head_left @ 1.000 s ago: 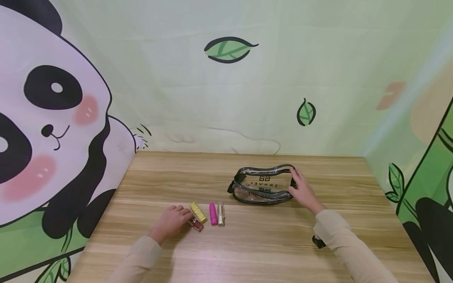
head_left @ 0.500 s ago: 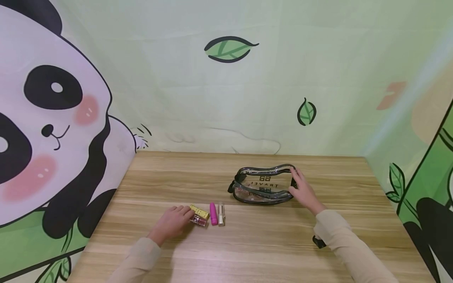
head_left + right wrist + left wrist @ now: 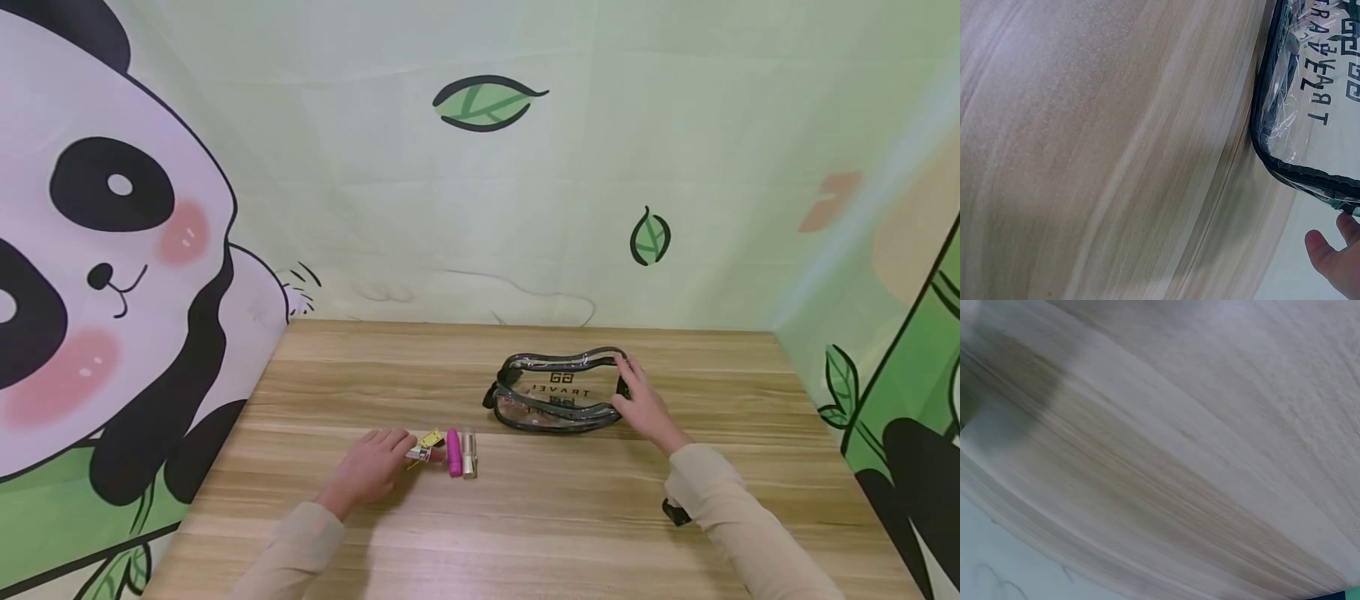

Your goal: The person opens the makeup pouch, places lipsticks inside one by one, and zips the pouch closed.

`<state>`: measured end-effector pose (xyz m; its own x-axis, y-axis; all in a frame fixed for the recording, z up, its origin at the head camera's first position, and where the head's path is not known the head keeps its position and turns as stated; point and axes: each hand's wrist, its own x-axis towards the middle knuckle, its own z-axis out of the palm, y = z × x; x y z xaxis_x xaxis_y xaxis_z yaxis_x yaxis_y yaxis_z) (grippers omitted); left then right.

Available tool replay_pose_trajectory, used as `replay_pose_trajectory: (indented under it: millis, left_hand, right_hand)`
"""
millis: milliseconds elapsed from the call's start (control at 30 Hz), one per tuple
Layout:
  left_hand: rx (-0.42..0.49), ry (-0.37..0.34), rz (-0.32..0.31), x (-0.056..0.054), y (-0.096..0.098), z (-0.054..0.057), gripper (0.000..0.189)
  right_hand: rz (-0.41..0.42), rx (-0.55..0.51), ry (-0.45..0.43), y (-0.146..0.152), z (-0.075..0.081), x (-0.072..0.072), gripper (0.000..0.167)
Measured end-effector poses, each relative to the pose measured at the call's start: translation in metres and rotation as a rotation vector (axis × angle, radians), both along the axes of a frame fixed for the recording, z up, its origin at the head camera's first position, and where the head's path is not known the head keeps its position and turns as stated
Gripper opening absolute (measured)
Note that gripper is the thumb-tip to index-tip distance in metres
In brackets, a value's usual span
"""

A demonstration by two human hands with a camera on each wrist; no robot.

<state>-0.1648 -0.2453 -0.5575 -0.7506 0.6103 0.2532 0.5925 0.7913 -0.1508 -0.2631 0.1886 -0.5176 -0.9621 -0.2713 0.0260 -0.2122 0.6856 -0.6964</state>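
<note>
My left hand (image 3: 371,465) grips the near end of a small lip gloss tube (image 3: 419,454) with a dark red part. Its fingertips hide some of the tube. A gold lipstick case (image 3: 431,439) lies slanted just behind, partly covered. Right beside them are a bright pink lipstick tube (image 3: 454,452) and a gold lipstick with a clear cap (image 3: 468,454), side by side. My right hand (image 3: 645,408) holds the right end of a clear, black-edged pouch (image 3: 562,428), fingers at the far rim and thumb at the near one. The pouch mouth gapes upward.
The wooden table (image 3: 525,533) meets a pale green panda-print backdrop (image 3: 480,208) at its far edge. A small black object (image 3: 676,512) shows beside the right sleeve (image 3: 712,483). The left wrist view catches mostly tabletop.
The lip gloss has swung from pointing toward me to pointing right in my left hand. The gold case has turned, its far end now slanting right. The pouch and right hand stay put.
</note>
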Motion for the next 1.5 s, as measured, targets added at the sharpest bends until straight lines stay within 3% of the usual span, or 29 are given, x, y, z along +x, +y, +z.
replay_pose_trajectory:
  millis: [300, 600, 1067, 1500]
  left_hand:
    - [0.054, 0.057, 0.000, -0.004, 0.011, 0.009, 0.033]
    - [0.099, 0.204, -0.063, -0.012, 0.024, 0.021, 0.027]
    - [0.248, 0.329, -0.128, -0.026, 0.050, 0.036, 0.024]
    - [0.251, 0.319, -0.103, -0.035, 0.080, 0.054, 0.029]
  right_hand:
    - [0.003, 0.004, -0.004, 0.000, 0.000, 0.000, 0.072]
    - [0.002, 0.004, -0.008, 0.001, 0.000, -0.001, 0.072]
    - [0.000, 0.011, -0.018, 0.001, -0.001, -0.001, 0.073]
    - [0.003, 0.007, -0.025, 0.001, 0.000, 0.000, 0.072]
